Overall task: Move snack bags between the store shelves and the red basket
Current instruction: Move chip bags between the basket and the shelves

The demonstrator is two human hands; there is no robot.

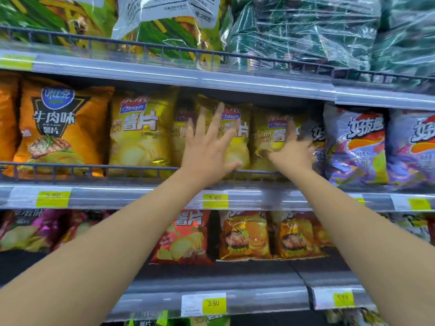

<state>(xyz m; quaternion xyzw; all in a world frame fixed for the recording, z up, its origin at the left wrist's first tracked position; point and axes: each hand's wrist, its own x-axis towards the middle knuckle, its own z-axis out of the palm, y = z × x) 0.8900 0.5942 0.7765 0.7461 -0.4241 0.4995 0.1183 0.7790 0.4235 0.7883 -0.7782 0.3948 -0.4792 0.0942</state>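
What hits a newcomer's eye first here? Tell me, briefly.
On the middle shelf, the left hand spreads its fingers over a yellow chip bag, and the right hand touches the next yellow bag. Orange bags flank them left, purple bags right.

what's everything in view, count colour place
potato chip bags: four, yellow, middle shelf centre
beef chip bags: two, orange, middle shelf left
purple chip bags: at least two, purple, middle right
large snack bags: two, green, top shelf left
wrapped packs: unclear, green, top shelf right
red chip bag: one, red, lower shelf
golden chip bags: two, gold, beside it
price tags: several, yellow, shelf edges
left grip: flat on a potato chip bag
right grip: blurred, touches rightmost potato chip bag
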